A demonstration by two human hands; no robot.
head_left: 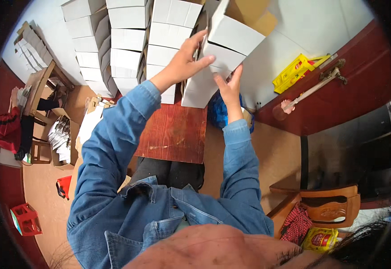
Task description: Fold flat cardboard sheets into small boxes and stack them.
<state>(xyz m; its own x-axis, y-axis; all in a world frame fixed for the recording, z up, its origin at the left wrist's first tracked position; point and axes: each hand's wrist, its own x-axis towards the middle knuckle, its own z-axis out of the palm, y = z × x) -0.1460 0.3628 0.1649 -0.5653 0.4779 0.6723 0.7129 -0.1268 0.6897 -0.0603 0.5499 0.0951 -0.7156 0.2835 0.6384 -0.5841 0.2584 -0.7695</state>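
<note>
Several columns of white cardboard boxes (130,40) stand along the far part of a red-brown wooden table (173,130). At the right-hand column, both hands are on a white box (224,57). My left hand (186,62) lies along its left side, thumb on the front face and fingers reaching behind. My right hand (230,87) grips low at its right edge, thumb in front and fingers partly hidden. On top sits an open box (236,33) with its brown inside showing.
To the left, another person in a red sleeve (5,127) sits by a wooden bench (38,87), beside a carton of flat white pieces (62,139). A wooden chair (330,206) stands at the lower right. A yellow bag (294,74) hangs by the red door (352,76).
</note>
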